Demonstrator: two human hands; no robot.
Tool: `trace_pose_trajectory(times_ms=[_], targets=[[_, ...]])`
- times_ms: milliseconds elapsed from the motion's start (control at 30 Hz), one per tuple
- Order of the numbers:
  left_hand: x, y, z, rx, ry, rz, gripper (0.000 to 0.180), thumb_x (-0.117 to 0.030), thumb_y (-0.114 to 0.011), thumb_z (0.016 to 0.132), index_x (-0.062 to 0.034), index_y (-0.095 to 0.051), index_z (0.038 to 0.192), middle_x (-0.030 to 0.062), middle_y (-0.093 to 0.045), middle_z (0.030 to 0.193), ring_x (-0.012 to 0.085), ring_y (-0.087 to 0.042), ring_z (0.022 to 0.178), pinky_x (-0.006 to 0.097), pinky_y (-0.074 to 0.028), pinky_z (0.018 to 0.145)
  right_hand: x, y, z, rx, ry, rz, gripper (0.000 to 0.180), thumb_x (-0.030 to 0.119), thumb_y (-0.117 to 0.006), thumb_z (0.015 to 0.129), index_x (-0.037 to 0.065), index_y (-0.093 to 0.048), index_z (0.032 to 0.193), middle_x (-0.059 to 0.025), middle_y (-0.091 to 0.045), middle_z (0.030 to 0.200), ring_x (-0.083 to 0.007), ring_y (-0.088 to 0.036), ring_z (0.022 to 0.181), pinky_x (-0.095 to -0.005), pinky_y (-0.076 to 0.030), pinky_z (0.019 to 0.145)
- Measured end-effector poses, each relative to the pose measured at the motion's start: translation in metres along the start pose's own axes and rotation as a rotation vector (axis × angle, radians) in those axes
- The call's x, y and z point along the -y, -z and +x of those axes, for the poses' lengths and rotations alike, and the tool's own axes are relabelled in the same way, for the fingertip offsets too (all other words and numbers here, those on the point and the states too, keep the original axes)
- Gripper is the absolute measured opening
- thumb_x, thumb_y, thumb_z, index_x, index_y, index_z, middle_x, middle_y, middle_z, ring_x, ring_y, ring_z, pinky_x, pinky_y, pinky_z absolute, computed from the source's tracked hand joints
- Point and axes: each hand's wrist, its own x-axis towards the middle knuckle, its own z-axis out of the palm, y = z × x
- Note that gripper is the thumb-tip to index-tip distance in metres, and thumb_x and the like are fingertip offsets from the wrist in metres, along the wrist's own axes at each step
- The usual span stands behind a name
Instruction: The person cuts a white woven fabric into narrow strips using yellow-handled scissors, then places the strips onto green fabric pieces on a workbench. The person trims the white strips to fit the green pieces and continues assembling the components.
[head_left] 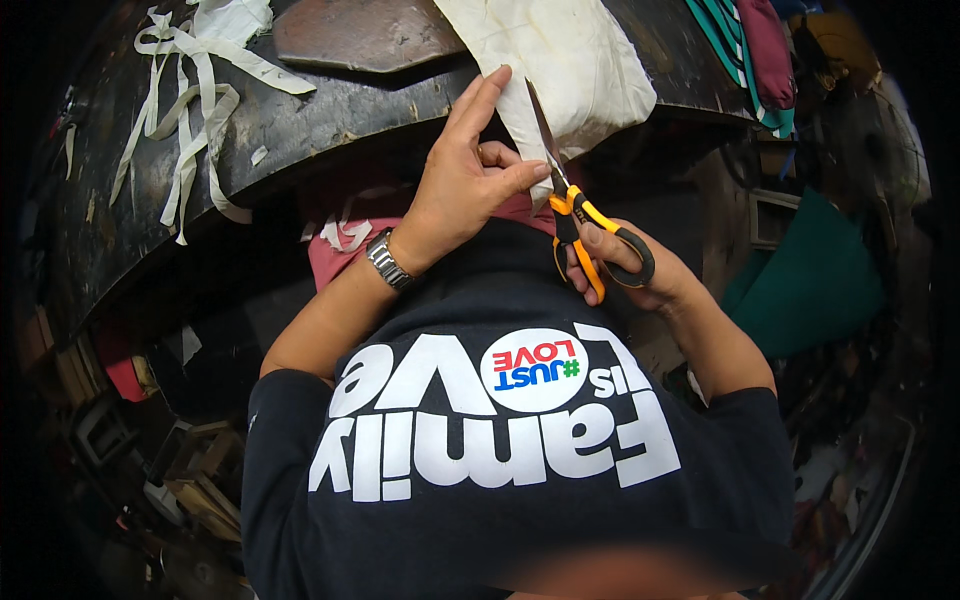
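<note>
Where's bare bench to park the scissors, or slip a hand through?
Bare patch: dark bench top between the pile of cut strips on the left and the cream cloth on the right, below the brown slab. Crowded: the front edge where the left hand pinches the cloth and the right hand works the scissors, and the folded fabrics far right.

The single head-worn fisheye view looked steeply down from close above the person's chest, faced forward over the left hand (465,185) and right hand (630,265) to the dark workbench (330,110) curving along the upper edge, with cluttered floor darkening toward its rim.
</note>
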Motion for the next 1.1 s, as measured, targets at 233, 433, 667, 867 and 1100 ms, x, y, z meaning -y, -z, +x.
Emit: trace_pose_trajectory(times_ms=[233,433,667,867,1100], targets=[[0.004,0.001,-0.002,-0.005,0.035,0.0,0.088,0.004,-0.077,0.08,-0.0018,-0.028,0.153,0.0163,-0.026,0.156,0.0106,-0.064,0.089,0.023,-0.057,0.074,0.0,-0.004,-0.001,-0.071,-0.041,-0.012,0.041,0.044,-0.072,0.089,0.005,-0.059,0.087,-0.0019,-0.054,0.059,-0.0074,-0.05,0.042,-0.0192,-0.04,0.04],[0.004,0.017,0.016,-0.036,0.052,-0.04,0.073,-0.001,-0.08,0.08,0.0049,-0.043,0.143,0.0125,-0.048,0.135,0.0132,-0.066,0.095,0.023,-0.057,0.077,0.003,-0.001,0.003,-0.05,-0.071,-0.026,0.038,0.04,-0.073,0.089,0.005,-0.059,0.083,-0.0023,-0.055,0.059,-0.0071,-0.051,0.042,-0.019,-0.041,0.04],[0.003,0.035,0.035,0.014,-0.005,0.035,0.074,0.003,-0.076,0.082,0.0029,-0.04,0.146,0.012,-0.045,0.134,0.0115,-0.068,0.087,0.021,-0.055,0.071,0.016,0.001,0.013,0.002,-0.048,-0.032,0.042,0.044,-0.071,0.089,0.004,-0.06,0.082,-0.0042,-0.058,0.061,-0.0087,-0.054,0.043,-0.0202,-0.043,0.041],[-0.004,0.031,0.028,-0.044,-0.002,0.058,0.087,0.001,-0.078,0.08,0.0024,-0.029,0.152,0.0164,-0.035,0.148,0.0113,-0.066,0.087,0.023,-0.056,0.072,0.03,-0.003,0.034,0.045,-0.024,0.002,0.054,0.057,-0.067,0.088,0.003,-0.061,0.086,-0.0069,-0.061,0.07,-0.0112,-0.06,0.053,-0.0224,-0.046,0.046],[-0.006,0.035,0.024,-0.051,0.047,0.063,0.086,0.006,-0.074,0.082,0.0006,-0.027,0.153,0.0166,-0.024,0.157,0.0144,-0.065,0.095,0.025,-0.058,0.078,0.032,-0.011,0.032,0.045,-0.036,-0.002,0.056,0.06,-0.063,0.089,0.005,-0.058,0.09,-0.0053,-0.057,0.069,-0.0092,-0.057,0.055,-0.0197,-0.043,0.047]])
